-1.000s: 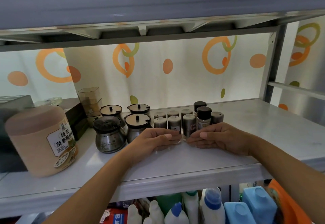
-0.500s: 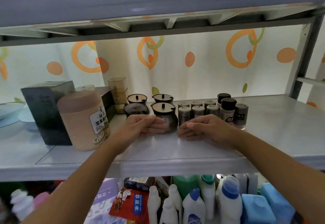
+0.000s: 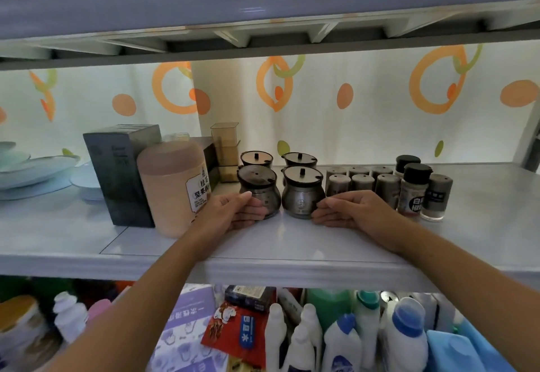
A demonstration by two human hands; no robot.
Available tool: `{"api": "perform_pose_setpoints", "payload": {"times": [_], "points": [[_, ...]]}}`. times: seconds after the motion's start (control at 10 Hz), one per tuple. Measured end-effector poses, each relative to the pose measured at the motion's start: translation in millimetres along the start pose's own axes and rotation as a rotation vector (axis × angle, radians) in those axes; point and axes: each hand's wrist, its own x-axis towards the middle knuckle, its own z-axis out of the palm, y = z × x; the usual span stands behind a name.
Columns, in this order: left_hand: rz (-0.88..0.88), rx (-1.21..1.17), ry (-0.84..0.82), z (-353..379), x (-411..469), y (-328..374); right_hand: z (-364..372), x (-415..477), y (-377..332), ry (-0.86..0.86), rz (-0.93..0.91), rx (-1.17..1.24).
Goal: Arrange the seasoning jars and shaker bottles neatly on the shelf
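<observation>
On the shelf (image 3: 292, 243), near its front edge, the left grip (image 3: 233, 212) lay with near-straight fingers (image 3: 252, 211) against the left jar (image 3: 260, 186), the right grip (image 3: 358, 211) likewise against the right jar (image 3: 301, 196). Two more jars (image 3: 256, 159) stood behind. Shakers (image 3: 362, 182) stood in two rows just right, beside two black-capped bottles (image 3: 415, 189).

four squat metal seasoning jars (image 3: 302, 193) are seen upright in a two-by-two block on the shelf (image 3: 292, 249), dark knobbed lids closed; just right of them, six small grey shaker bottles (image 3: 362, 181) are lined up in two rows of three; further right, two black-capped bottles (image 3: 415, 190) are stood one behind the other; a grey-topped labelled shaker (image 3: 436, 196) is stood just beside the front one
</observation>
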Motion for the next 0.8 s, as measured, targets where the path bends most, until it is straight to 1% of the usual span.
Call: {"api": "perform_pose_setpoints", "payload": {"times": [0.4, 0.5, 0.6, 0.7, 0.8], "points": [[0.006, 0.024, 0.012, 0.5, -0.9, 0.1, 0.1, 3.9, 3.0, 0.018, 0.002, 0.007], [0.011, 0.037, -0.02, 5.0, -4.9, 3.2, 0.1, 0.5, 1.5, 0.004, -0.009, -0.011], [0.047, 0.079, -0.088, 14.2, -7.7, 11.4, -7.2, -9.7, -3.6, -0.026, -0.016, -0.043], [0.101, 0.141, -0.133, 30.0, -12.3, 29.5, -22.9, -33.1, -18.5, -0.012, -0.055, -0.159], [0.155, 0.272, -0.176, 49.5, -8.9, 53.5, -43.9, -62.2, -53.9, 0.037, -0.2, -0.088]]}}
